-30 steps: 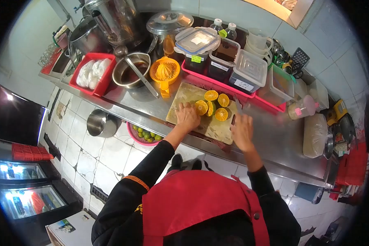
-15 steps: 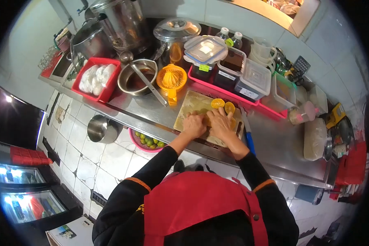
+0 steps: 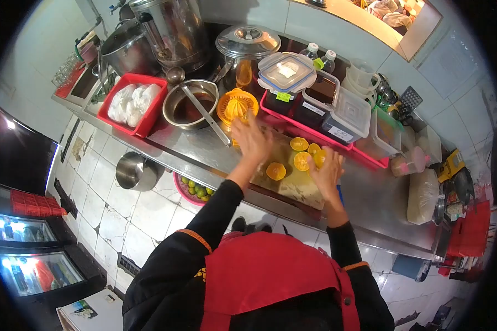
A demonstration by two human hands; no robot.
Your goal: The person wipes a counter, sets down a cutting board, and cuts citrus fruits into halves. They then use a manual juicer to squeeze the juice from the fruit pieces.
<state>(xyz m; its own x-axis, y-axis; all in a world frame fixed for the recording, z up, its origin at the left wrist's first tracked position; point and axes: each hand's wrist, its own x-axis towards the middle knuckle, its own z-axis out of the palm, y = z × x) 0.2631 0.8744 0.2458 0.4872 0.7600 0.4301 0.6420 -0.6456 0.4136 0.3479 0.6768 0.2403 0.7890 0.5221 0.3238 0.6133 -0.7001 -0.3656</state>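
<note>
My left hand, somewhat blurred, reaches over the front of the yellow citrus juicer; its fingers are apart and I see nothing held. At the right of the cutting board, the fingers of my right hand close around a cut orange half. Several more halves lie cut side up on the board, among them one orange half near its left side and another orange half toward the back. A knife's blue handle shows partly behind my right wrist.
Left of the juicer stands a metal bowl of dark liquid with a ladle across it. A red tray holds white bags. Lidded containers line the back. Below the counter sits a pink basket of green citrus.
Both hands have parted from the middle of the board, uncovering orange halves. My left hand has moved up and left to the juicer, my right hand to the right onto an orange half.
</note>
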